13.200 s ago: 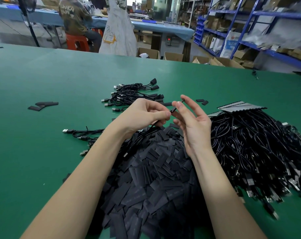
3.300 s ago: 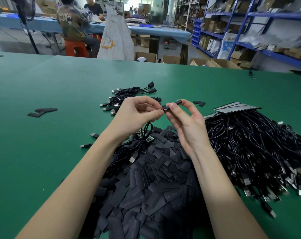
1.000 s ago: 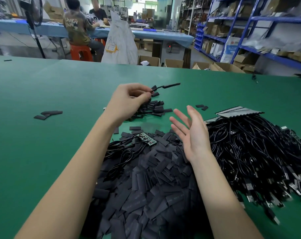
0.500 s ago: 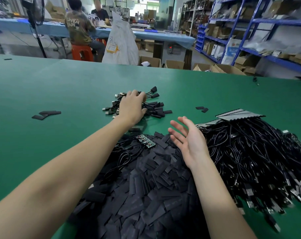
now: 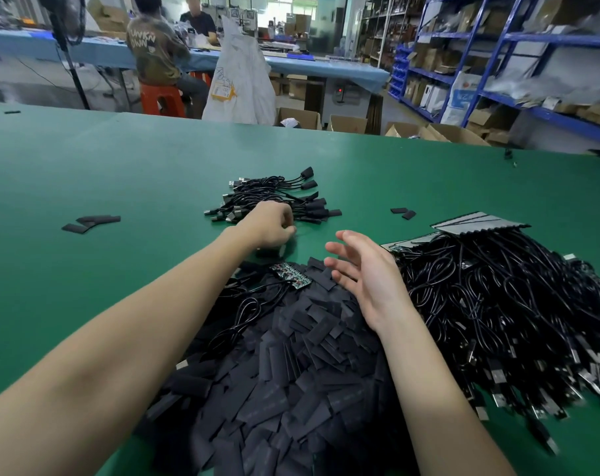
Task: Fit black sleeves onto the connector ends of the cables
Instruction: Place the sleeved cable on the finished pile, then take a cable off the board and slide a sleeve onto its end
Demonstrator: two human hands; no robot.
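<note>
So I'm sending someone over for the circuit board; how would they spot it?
On the green table, find the heap of black sleeves nearest the person. The circuit board lies at its far edge, between both hands: small, speckled with coloured parts, unlike the plain black pieces around it.

Left hand (image 5: 273,225): mine was bare, no glove, ring or watch.
Right hand (image 5: 369,274): bare too, nothing worn.
Forearms: both uncovered; no sleeve reached into view.
</note>
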